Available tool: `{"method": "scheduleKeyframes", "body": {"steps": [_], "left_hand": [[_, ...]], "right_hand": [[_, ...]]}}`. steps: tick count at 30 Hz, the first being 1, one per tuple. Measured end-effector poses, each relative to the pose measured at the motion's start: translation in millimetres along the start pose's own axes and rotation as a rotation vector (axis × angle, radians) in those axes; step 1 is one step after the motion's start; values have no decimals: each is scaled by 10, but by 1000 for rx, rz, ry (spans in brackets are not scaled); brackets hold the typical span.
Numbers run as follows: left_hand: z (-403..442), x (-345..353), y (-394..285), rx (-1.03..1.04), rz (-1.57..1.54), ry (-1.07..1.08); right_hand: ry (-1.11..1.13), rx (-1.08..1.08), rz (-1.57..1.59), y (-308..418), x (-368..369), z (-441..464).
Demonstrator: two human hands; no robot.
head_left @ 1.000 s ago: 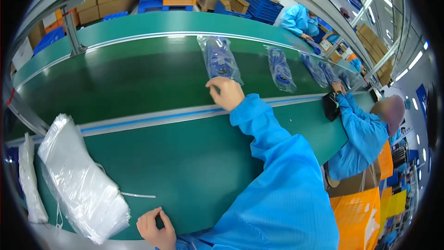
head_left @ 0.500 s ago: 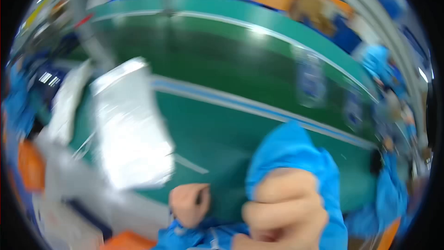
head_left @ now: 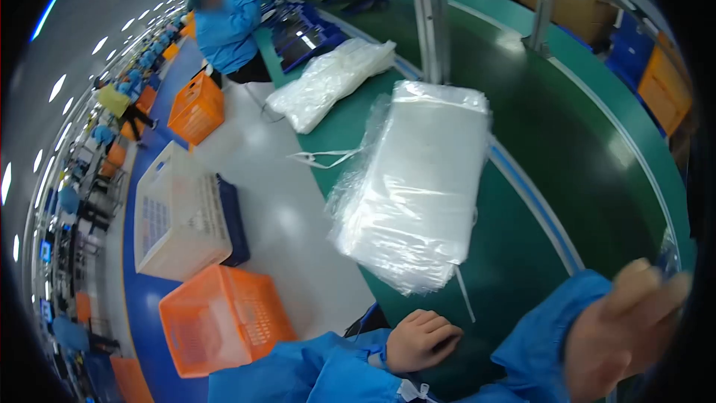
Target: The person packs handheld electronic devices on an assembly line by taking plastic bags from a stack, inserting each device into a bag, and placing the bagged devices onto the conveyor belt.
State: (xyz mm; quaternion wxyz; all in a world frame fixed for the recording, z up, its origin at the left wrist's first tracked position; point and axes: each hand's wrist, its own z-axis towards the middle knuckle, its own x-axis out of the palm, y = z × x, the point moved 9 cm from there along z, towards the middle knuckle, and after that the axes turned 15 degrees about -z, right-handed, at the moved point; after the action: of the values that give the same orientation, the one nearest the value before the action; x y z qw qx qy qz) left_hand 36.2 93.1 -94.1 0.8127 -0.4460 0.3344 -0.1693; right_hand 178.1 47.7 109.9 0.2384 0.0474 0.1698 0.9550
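My left hand [head_left: 422, 340] rests by the table's near edge, its fingers curled in and nothing visible in them. Just ahead of it lies a thick stack of clear plastic bags [head_left: 425, 172], flat on the green table, with a thin white strip sticking out beside it. At the far right, my right hand [head_left: 623, 328] is blurred, with its fingers stretched out and somewhat apart; I see nothing held. Close beyond its fingertips, a clear bag with something dark in it [head_left: 667, 254] shows partly at the view's edge.
Another bundle of clear plastic [head_left: 332, 82] lies farther along the table, near dark blue trays [head_left: 302, 37]. A metal post [head_left: 431, 22] rises behind the stack. On the floor at left stand orange crates [head_left: 224, 321] and a white crate [head_left: 183, 213]. A co-worker [head_left: 227, 26] stands beyond.
The view has swung left, so the bag stack now appears nearer the middle. My right hand has gone from a fist in front of me to stretched fingers at the far right. My left hand stays curled.
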Motion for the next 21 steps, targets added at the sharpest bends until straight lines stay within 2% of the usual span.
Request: {"method": "scheduleKeyframes", "body": {"steps": [5,11,21], "left_hand": [[12,13,25,4,21,7],[-25,85,25,-36,59,50],[11,43,6,-19,47,14]], "right_hand": [[174,74,-147,-194,-141,-51],[368,0,-299,-327,69,-26],[471,-59,-421,-505,137,-158]]}}
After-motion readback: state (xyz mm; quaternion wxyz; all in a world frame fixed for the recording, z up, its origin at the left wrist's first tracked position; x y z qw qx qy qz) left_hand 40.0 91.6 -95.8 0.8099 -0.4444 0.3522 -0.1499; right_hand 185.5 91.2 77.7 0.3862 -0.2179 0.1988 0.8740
